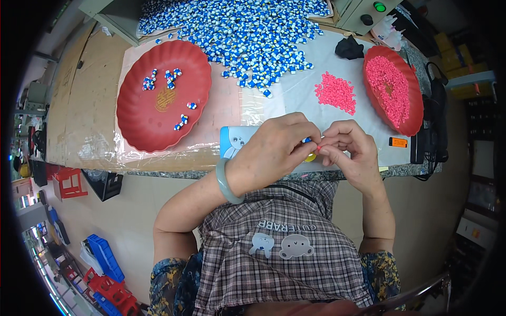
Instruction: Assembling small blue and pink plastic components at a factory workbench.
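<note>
My left hand (274,150), a pale green bangle at its wrist, is closed in a pinch near the table's front edge. A small blue-and-white piece (306,140) shows between its fingers. Opposite, the thumb and fingertips of my right hand (354,152) pinch a tiny pink piece (318,149), and the two hands' fingertips meet there. Under the hands lies a light blue sheet with a cartoon print (227,138), mostly covered by my left hand. Something yellow (312,157) peeks out below the fingers, its kind hidden.
A large heap of blue-and-white pieces (258,47) spreads across the back. At left, a red scalloped plate (139,124) holds several such pieces. To the right are a loose pink pile (336,93), a red dish (412,95) of pink pieces, a black cloth (349,48) and an orange-black item (398,142).
</note>
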### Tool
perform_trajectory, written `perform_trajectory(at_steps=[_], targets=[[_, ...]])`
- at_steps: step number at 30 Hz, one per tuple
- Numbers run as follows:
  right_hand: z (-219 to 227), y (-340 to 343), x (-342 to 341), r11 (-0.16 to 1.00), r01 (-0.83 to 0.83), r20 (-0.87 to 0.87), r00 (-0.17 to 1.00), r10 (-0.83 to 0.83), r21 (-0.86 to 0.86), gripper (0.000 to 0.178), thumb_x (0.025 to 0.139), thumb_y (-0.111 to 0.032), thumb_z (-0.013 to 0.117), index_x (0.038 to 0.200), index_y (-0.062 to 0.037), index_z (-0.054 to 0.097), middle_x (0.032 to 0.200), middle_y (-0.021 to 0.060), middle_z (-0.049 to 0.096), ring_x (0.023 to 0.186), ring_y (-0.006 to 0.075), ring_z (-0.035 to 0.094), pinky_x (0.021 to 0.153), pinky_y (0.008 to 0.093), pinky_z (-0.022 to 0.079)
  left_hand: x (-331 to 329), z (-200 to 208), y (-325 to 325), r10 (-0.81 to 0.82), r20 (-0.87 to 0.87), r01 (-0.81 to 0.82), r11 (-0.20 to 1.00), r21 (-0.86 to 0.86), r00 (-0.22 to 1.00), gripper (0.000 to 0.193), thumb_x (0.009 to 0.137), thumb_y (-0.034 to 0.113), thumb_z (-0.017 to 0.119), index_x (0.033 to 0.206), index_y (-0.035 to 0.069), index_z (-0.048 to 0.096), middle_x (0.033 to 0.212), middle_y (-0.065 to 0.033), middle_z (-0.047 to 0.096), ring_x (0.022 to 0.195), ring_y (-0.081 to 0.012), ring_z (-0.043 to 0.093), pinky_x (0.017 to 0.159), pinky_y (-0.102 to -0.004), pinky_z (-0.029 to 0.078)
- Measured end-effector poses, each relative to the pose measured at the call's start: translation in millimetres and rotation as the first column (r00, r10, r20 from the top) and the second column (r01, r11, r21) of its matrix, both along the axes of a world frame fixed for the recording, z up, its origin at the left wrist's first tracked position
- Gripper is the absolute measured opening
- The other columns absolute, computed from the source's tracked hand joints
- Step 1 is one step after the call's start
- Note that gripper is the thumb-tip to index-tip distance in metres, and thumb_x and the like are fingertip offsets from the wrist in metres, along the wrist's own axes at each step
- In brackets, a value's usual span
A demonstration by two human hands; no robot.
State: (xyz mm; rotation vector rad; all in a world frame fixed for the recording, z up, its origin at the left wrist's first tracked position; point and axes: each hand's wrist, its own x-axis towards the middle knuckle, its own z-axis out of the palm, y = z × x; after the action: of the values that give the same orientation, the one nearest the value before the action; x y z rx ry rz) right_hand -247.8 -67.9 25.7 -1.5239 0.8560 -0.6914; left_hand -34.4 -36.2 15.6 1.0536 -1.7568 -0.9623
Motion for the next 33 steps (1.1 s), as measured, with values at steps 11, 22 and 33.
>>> perform_trajectory(at_steps=[11, 22, 33], targets=[[6, 7, 6, 0.933, -0.028, -0.144, 0.989, -0.026, -0.359, 0.016, 0.086, 0.007, 0.071, 0.098, 0.0030, 0.062, 0.088, 0.0117, 0.071, 0.071, 0.0143, 0.070, 0.061, 0.0244, 0.057, 5, 13, 1, -0.045, 0.012, 0.043, 0.993, 0.109, 0.999, 0.010, 0.085, 0.001, 0.069, 0.093, 0.002, 0.063, 0.086, -0.0029, 0.062, 0.061, -0.0081, 0.053, 0.054, -0.0277, 0.043], [0, 9, 14, 0.498, -0.057, -0.150, 0.978, -0.148, -0.865, 0.026, 0.071, 0.011, 0.076, 0.092, -0.0004, 0.065, 0.082, 0.0114, 0.070, 0.070, 0.0233, 0.070, 0.061, 0.0311, 0.056, 8, -1, 0, -0.043, -0.435, 0.293, 0.798, 0.527, 0.899, 0.007, 0.093, 0.002, 0.065, 0.099, -0.002, 0.064, 0.095, -0.0002, 0.065, 0.088, -0.0052, 0.061, 0.081, -0.0215, 0.051], [3, 3, 5, 0.674, -0.061, -0.186, 0.976, -0.115, -0.736, 0.023, 0.070, 0.011, 0.072, 0.087, -0.0004, 0.062, 0.078, 0.0085, 0.067, 0.063, 0.0196, 0.065, 0.057, 0.0276, 0.052, 18, 6, 2, 0.026, -0.477, 0.269, 0.798, 0.539, 0.879, 0.017, 0.092, 0.001, 0.068, 0.108, -0.004, 0.067, 0.100, -0.0030, 0.068, 0.088, -0.0057, 0.063, 0.078, -0.0205, 0.052]])
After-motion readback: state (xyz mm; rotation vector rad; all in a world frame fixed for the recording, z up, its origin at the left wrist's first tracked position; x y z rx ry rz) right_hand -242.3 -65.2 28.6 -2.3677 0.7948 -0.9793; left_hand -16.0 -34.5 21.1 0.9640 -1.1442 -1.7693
